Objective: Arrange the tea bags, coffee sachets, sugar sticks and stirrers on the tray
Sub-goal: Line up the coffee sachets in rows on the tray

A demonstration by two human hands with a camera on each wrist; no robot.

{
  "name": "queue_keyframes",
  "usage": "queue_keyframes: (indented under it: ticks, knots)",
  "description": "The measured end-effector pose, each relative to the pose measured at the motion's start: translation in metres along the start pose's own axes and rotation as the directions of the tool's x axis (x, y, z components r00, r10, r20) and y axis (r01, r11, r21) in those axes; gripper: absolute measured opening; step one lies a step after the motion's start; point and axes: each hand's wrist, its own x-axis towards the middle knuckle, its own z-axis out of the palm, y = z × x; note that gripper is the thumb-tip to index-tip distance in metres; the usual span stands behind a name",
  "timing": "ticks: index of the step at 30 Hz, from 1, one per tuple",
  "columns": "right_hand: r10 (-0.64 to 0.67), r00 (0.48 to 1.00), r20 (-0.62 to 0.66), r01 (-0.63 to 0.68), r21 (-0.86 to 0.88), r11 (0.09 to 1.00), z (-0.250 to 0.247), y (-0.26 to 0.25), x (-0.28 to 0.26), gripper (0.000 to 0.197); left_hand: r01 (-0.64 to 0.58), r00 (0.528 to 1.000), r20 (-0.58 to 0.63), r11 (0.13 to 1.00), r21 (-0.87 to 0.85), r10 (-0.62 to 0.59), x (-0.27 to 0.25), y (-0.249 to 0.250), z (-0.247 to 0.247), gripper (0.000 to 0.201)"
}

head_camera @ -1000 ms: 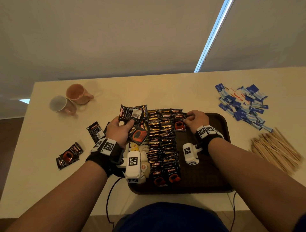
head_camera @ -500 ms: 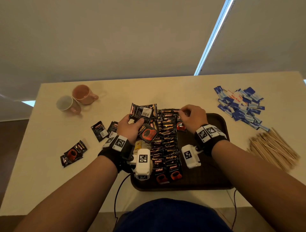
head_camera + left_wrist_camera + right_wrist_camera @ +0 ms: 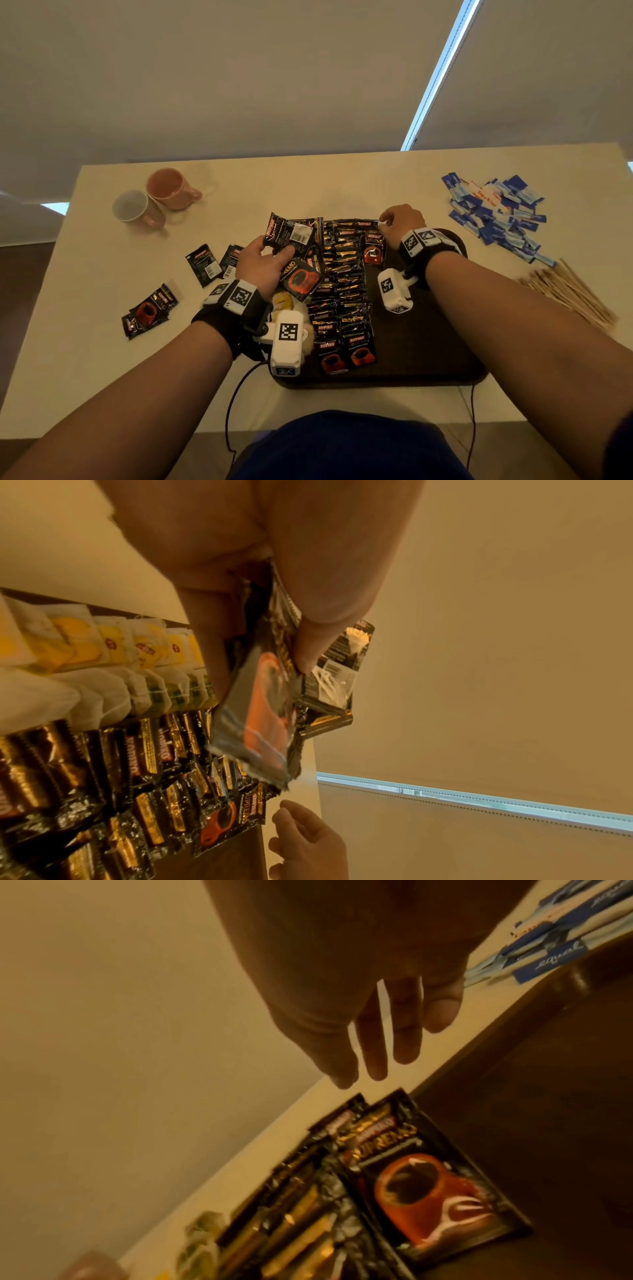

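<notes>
My left hand grips a bunch of black coffee sachets above the left far corner of the brown tray; thumb and fingers pinch them in the left wrist view. Rows of coffee sachets fill the tray's middle, with tea bags in a column to their left. My right hand hovers at the tray's far edge, fingers relaxed and holding nothing, just beyond a single red-cup sachet. Blue sugar sticks and wooden stirrers lie on the table to the right.
Two mugs stand at the back left of the table. Loose coffee sachets lie left of the tray and nearer my left hand. The tray's right half is bare. A cable hangs off the table's front edge.
My right hand has lifted off the red-cup sachet and moved a little toward the tray's far edge. The left hand still holds its bunch of sachets.
</notes>
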Motion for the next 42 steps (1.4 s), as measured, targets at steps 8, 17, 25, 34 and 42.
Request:
queue_keyframes:
  ticks: [8,17,25,34,42]
  knots:
    - [0.017,0.999,0.037,-0.016,-0.024,1.000,0.011,0.000,0.027,0.025,0.029,1.000,-0.012,0.999,0.026,-0.029,0.010,-0.002,0.005,0.016]
    - [0.008,0.999,0.046,-0.008,0.001,1.000,0.005,0.002,0.035,0.011,0.025,1.000,0.002,0.999,0.032,-0.025,0.014,0.004,0.021,0.018]
    - [0.032,0.999,-0.019,-0.031,0.061,0.998,-0.003,0.012,0.030,0.031,0.041,0.999,0.009,0.999,0.024,-0.042,0.015,0.005,0.024,0.017]
    - [0.187,0.968,0.165,-0.159,-0.166,0.973,0.025,0.050,-0.023,0.061,0.040,0.999,0.019,0.999,0.009,-0.041,0.016,0.004,0.024,0.017]
    - [0.094,0.995,0.033,-0.098,0.147,0.984,0.023,0.054,-0.023,0.029,0.027,1.000,0.012,1.000,0.015,-0.027,0.014,0.005,0.023,0.017]
